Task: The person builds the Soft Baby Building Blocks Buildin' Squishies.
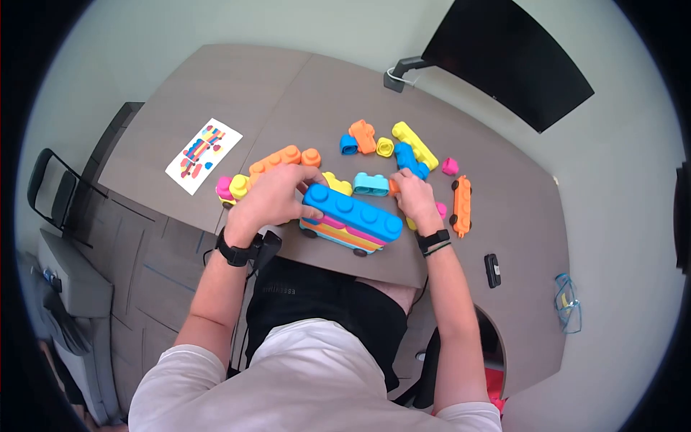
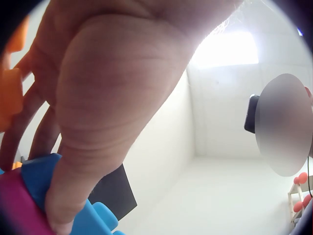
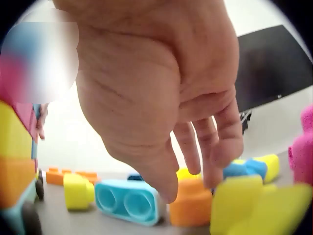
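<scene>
A stacked toy-block bus (image 1: pixel 344 234), with a long blue block (image 1: pixel 353 210) on top, bright layers below and dark wheels, stands at the table's near edge. My left hand (image 1: pixel 277 194) grips its left end, the thumb on the near side and the fingers reaching over the far side. To the right, my right hand (image 1: pixel 415 196) pinches a small orange block (image 3: pixel 190 204) between thumb and fingers, down at table level. Left of that block lies a light-blue block (image 1: pixel 372 185) on its side, hollow underside showing. A yellow block (image 1: pixel 338 183) sits behind the bus.
Left of the bus lie orange blocks (image 1: pixel 275 160) and a pink block (image 1: pixel 224 189). Behind the right hand are a yellow long block (image 1: pixel 415 144) and blue pieces. An orange wheeled base (image 1: pixel 462 207), a black device (image 1: pixel 492 271) and glasses (image 1: pixel 568 304) lie right. A picture sheet (image 1: pixel 204 156) lies far left.
</scene>
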Tool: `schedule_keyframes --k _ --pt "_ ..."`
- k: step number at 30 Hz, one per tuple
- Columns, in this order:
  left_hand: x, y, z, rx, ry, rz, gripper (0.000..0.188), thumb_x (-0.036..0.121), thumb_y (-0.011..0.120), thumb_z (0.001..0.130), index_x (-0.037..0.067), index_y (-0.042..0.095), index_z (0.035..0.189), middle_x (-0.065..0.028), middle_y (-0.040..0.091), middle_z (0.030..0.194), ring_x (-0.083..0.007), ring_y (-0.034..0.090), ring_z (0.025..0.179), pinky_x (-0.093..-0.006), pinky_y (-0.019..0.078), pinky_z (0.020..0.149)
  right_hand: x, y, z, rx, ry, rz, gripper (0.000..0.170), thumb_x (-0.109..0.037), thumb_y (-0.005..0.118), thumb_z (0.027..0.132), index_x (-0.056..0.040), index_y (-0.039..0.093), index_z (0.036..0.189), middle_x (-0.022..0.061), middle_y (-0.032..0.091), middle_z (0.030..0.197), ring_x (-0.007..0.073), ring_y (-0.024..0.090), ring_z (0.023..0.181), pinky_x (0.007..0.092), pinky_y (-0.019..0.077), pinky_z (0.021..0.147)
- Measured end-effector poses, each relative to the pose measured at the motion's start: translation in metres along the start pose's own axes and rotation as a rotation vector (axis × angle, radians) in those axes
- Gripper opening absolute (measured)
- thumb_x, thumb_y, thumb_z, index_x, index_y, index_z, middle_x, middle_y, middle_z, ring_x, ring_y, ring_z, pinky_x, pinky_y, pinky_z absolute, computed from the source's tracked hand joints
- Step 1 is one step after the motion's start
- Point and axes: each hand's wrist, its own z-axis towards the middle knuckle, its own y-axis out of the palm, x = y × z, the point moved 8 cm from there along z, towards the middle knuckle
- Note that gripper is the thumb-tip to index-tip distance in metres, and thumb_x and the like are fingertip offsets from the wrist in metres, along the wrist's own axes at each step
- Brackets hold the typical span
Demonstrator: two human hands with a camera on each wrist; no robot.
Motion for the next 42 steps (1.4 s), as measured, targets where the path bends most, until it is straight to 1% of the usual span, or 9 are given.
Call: schedule_keyframes --k 3,4,7,9,10,12,15,18,42 --pt "0.005 -0.002 -0.003 0.017 0.007 -0.01 0.05 0.02 0.101 0.076 0.007 0.079 0.118 -0.0105 0.083 0.109 -0.0272 0.08 0.104 -0.0401 0.0622 0.093 -0.017 -0.052 -0.001 0.116 -0.014 0.122 0.032 -0.013 0.082 0.09 -0.012 0.078 0.123 0.0107 0.073 0.132 0.038 0.075 0.113 0.052 0.0634 0.092" --pt "0.005 -0.001 -0.004 0.037 0.033 -0.014 0.05 0.021 0.101 0.076 0.006 0.078 0.118 -0.0121 0.082 0.108 -0.0287 0.08 0.106 -0.0409 0.0616 0.094 -0.035 -0.088 -0.004 0.263 -0.109 0.216 0.036 -0.016 0.086 0.088 -0.0115 0.078 0.123 0.0127 0.075 0.127 0.0375 0.076 0.109 0.0487 0.0638 0.088" --pt "0.004 0.003 -0.002 0.033 0.028 0.017 0.05 0.021 0.101 0.075 0.006 0.078 0.117 -0.0127 0.082 0.106 -0.0295 0.08 0.107 -0.0409 0.0611 0.095 -0.099 -0.175 -0.019 0.276 -0.028 0.432 0.041 -0.02 0.089 0.087 -0.0083 0.08 0.125 0.0132 0.076 0.113 0.0343 0.076 0.094 0.0437 0.0619 0.077" --pt "0.003 0.006 -0.002 0.037 0.031 0.006 0.05 0.021 0.101 0.075 0.005 0.078 0.116 -0.0131 0.082 0.106 -0.0299 0.08 0.106 -0.0416 0.0609 0.095 -0.147 -0.208 -0.031 0.309 -0.231 0.532 0.041 -0.02 0.088 0.088 -0.008 0.081 0.126 0.0124 0.074 0.112 0.0322 0.076 0.092 0.0443 0.0612 0.076" --pt "0.004 0.006 -0.002 0.04 0.032 0.018 0.052 0.021 0.101 0.075 0.005 0.077 0.119 -0.0139 0.082 0.107 -0.0319 0.079 0.107 -0.0428 0.0607 0.095 -0.156 -0.201 -0.031 0.31 -0.229 0.527 0.041 -0.02 0.088 0.088 -0.008 0.081 0.126 0.0124 0.074 0.112 0.0322 0.076 0.092 0.0443 0.0612 0.076" --pt "0.001 0.008 -0.002 0.05 0.037 0.032 0.055 0.02 0.101 0.075 0.005 0.076 0.121 -0.0146 0.082 0.107 -0.0339 0.079 0.108 -0.0439 0.0605 0.094 -0.186 -0.187 -0.036 0.393 -0.436 0.408 0.041 -0.019 0.087 0.091 -0.0096 0.08 0.131 0.0112 0.071 0.119 0.0328 0.076 0.093 0.0446 0.061 0.074" --pt "-0.002 0.01 -0.002 0.134 0.102 0.037 0.064 0.026 0.102 0.076 0.006 0.07 0.127 -0.0147 0.08 0.107 -0.0382 0.076 0.107 -0.0479 0.0598 0.092 -0.205 -0.141 -0.034 0.228 -0.324 0.449 0.043 -0.018 0.084 0.096 -0.0115 0.076 0.138 0.0099 0.068 0.128 0.0344 0.076 0.095 0.0451 0.0617 0.075" --pt "-0.001 0.01 -0.002 0.105 0.047 -0.002 0.068 0.025 0.102 0.075 0.005 0.066 0.129 -0.016 0.079 0.109 -0.0402 0.075 0.106 -0.0507 0.0589 0.09 -0.205 -0.139 -0.041 0.201 -0.297 0.366 0.044 -0.017 0.079 0.101 -0.013 0.071 0.144 0.0096 0.065 0.134 0.0355 0.076 0.096 0.0462 0.0623 0.076" --pt "0.02 0.035 -0.003 0.08 0.11 0.12 0.063 0.023 0.094 0.082 0.007 0.066 0.137 -0.0173 0.077 0.097 -0.0419 0.074 0.099 -0.0542 0.0553 0.084 -0.182 -0.127 -0.066 0.294 -0.137 0.318 0.05 -0.019 0.083 0.099 -0.0164 0.072 0.148 0.0095 0.067 0.12 0.0354 0.077 0.088 0.0477 0.0615 0.071"
